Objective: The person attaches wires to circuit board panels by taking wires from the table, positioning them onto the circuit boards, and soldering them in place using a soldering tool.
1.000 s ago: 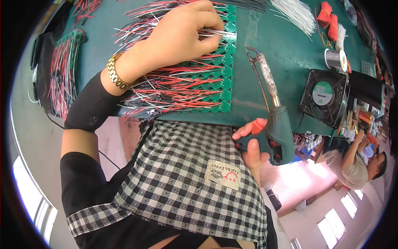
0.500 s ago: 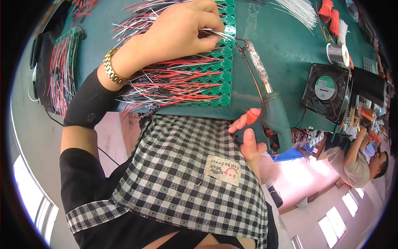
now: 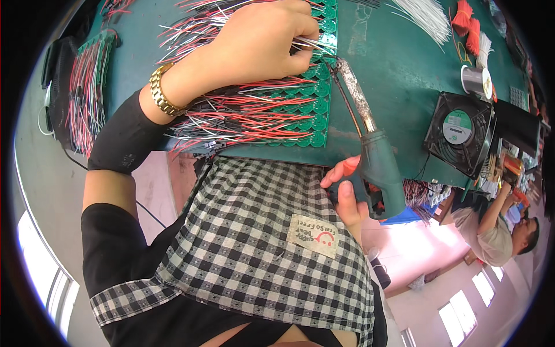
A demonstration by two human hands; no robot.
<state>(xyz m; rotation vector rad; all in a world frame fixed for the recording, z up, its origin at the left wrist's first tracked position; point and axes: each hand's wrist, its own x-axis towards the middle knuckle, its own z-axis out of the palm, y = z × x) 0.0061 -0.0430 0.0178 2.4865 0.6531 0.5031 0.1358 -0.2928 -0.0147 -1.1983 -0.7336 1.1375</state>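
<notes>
My left hand (image 3: 269, 43) reaches over the green circuit board panel (image 3: 321, 118), thumb and fingers pinched on a white wire (image 3: 306, 44) whose end meets the panel's right edge. Rows of red, white and black wires (image 3: 254, 118) lead leftward off the panel. In my right hand (image 3: 348, 199) is a green soldering gun (image 3: 381, 165), held by its handle, with a thin feed tube beside its worn metal barrel. The gun's tip touches or nearly touches the wire's end; which of these I cannot tell.
A black fan (image 3: 459, 133) stands on the green table (image 3: 381, 87) at right, near a solder spool (image 3: 476, 81). White wires (image 3: 425, 20) and red bundles (image 3: 462, 17) lie at the far right. Another wired panel (image 3: 91, 87) is at left. A person (image 3: 491, 225) works at right.
The whole view has shifted slightly, so panel, hands and gun appear a little further right. Left fingers and gun tip stay close together at the panel's edge.
</notes>
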